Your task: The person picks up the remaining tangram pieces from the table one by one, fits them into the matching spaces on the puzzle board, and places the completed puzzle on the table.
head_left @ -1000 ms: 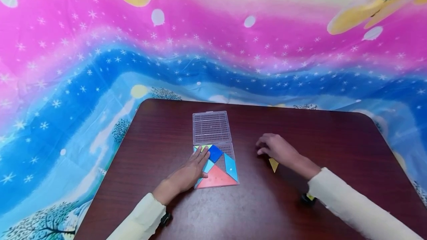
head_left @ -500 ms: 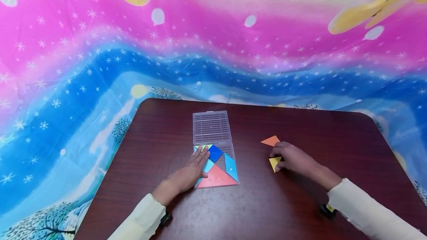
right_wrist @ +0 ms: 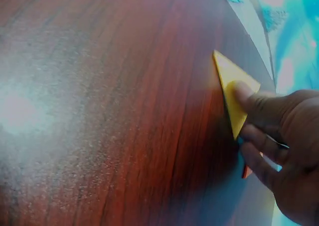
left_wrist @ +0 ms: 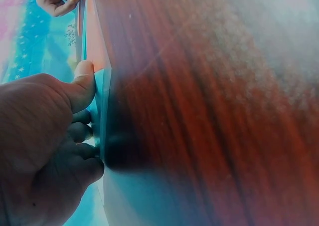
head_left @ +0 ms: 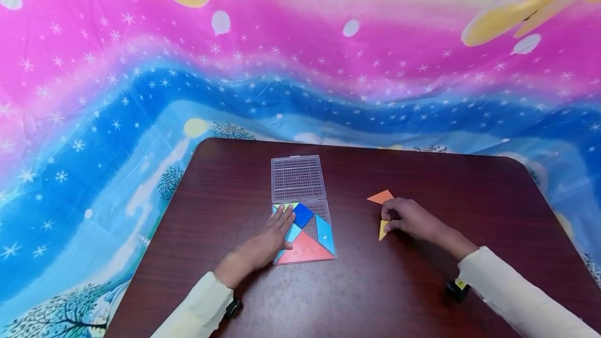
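My left hand (head_left: 260,248) rests on the left side of a clear plastic case (head_left: 323,206), its fingers spread over the flat tangram pieces inside. Visible in the case are a dark blue square (head_left: 303,215), a light blue parallelogram (head_left: 325,234), a large coral triangle (head_left: 305,251) and parts of yellow-green and pale blue pieces under the hand. Out to the right, my right hand (head_left: 415,221) pinches a small yellow triangle (right_wrist: 232,76) between thumb and fingers, tilted up from the table. Just beyond that hand lies an orange triangle (head_left: 381,196), partly covered by the fingers in the right wrist view.
The case's gridded lid (head_left: 298,179) lies folded back flat behind the tray. Everything is on a dark brown wooden table (head_left: 357,291). A colourful printed cloth (head_left: 375,77) hangs behind the table's far edge.
My right hand has moved back from the orange triangle, uncovering it, to the yellow triangle, which it now pinches and tilts up. My left hand has stayed on the case.
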A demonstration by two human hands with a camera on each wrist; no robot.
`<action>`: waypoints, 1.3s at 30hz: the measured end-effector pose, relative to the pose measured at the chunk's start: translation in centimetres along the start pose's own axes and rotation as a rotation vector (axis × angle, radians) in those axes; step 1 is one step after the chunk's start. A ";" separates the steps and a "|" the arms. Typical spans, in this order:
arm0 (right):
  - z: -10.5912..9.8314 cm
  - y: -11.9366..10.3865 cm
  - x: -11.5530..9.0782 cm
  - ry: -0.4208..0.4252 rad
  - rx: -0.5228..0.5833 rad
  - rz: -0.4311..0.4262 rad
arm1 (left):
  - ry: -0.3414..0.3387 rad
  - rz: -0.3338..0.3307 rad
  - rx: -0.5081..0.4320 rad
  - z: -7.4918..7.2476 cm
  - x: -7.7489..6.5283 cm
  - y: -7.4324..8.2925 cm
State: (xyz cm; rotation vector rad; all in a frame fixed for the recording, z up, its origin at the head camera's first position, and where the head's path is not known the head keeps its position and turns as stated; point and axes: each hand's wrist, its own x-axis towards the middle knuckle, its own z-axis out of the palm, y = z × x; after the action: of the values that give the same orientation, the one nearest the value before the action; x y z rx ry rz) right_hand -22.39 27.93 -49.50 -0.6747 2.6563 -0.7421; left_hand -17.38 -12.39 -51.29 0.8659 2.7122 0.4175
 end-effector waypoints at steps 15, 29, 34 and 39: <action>0.0 -0.1 1.6 0.181 0.623 0.154 | -0.019 -0.015 0.022 -0.1 -0.1 0.1; 0.3 -3.0 3.0 0.293 1.018 0.196 | -0.007 -0.019 0.004 -0.2 -0.2 0.2; 0.3 -3.8 3.2 0.296 0.995 0.261 | -0.011 -0.026 0.003 -0.1 -0.2 0.2; 0.7 -4.3 3.5 0.314 0.984 0.270 | -0.001 -0.021 -0.003 -0.1 -0.2 0.2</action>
State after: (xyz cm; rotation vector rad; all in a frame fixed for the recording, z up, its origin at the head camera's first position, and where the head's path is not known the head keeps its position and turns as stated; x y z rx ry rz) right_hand -23.59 22.62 -48.29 0.0751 2.1094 -1.9472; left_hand -17.17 -12.39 -51.16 0.8360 2.7169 0.4162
